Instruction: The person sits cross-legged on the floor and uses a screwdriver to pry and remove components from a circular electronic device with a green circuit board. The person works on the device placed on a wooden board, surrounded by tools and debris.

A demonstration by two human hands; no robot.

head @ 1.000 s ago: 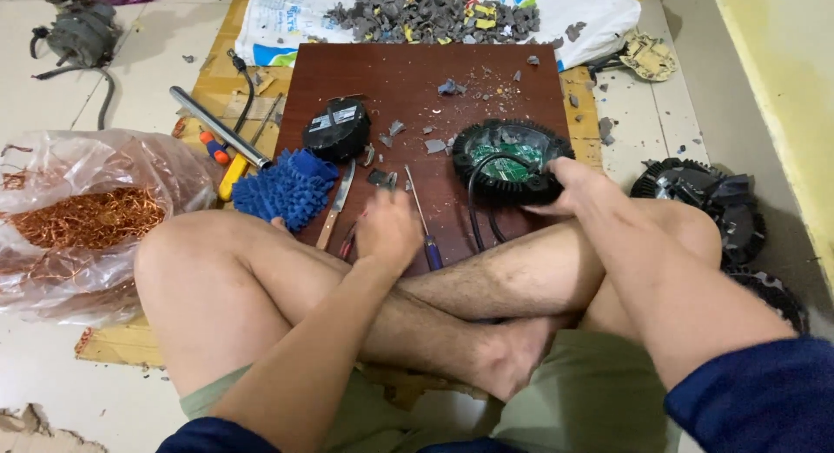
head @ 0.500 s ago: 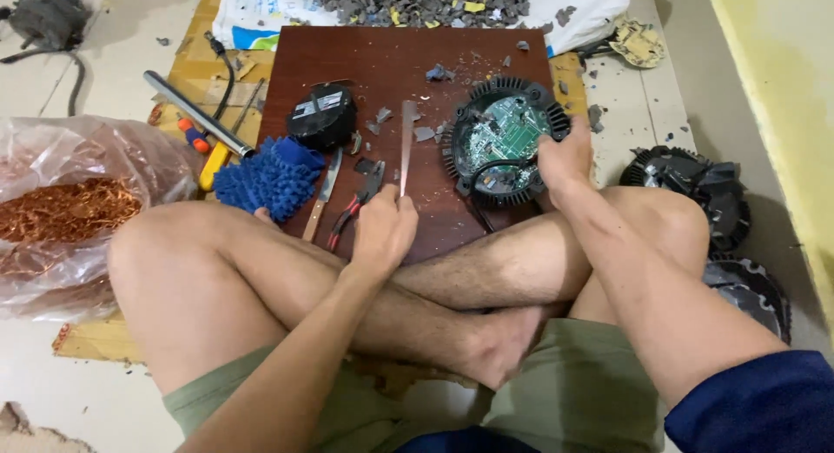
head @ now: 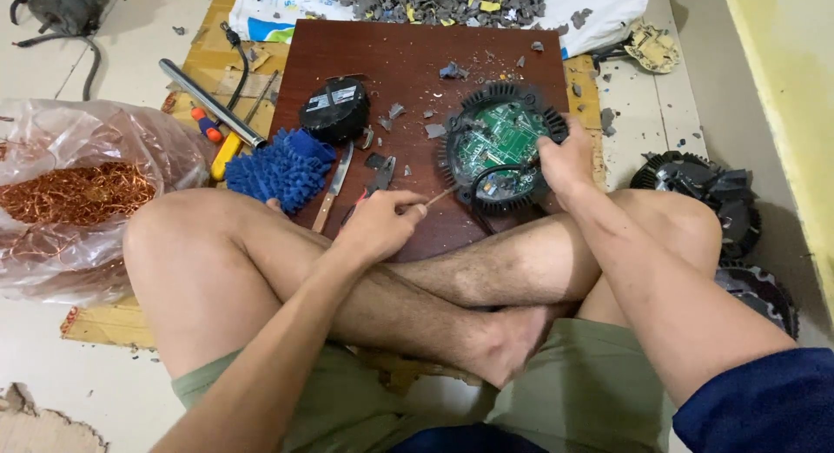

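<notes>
I sit cross-legged at a dark red-brown board (head: pixel 408 53). My right hand (head: pixel 565 158) grips the right rim of a round black finned housing with a green circuit board (head: pixel 499 140) inside. My left hand (head: pixel 378 223) is shut on a thin screwdriver (head: pixel 439 195), whose tip points right toward the housing's lower left edge. A black round cap (head: pixel 334 110) lies further left on the board.
A knife (head: pixel 332 188), pliers (head: pixel 375 177) and a blue fuzzy mitt (head: pixel 280 168) lie near my left knee. A bag of copper wire (head: pixel 74 192) sits left. A metal tube (head: pixel 210 103), grey plastic scraps (head: pixel 434 1) and more black housings (head: pixel 704 188) surround the board.
My left hand has picked up the thin screwdriver and swung its tip toward the housing. My right hand has shifted to the housing's right rim, and the housing sits a little lower.
</notes>
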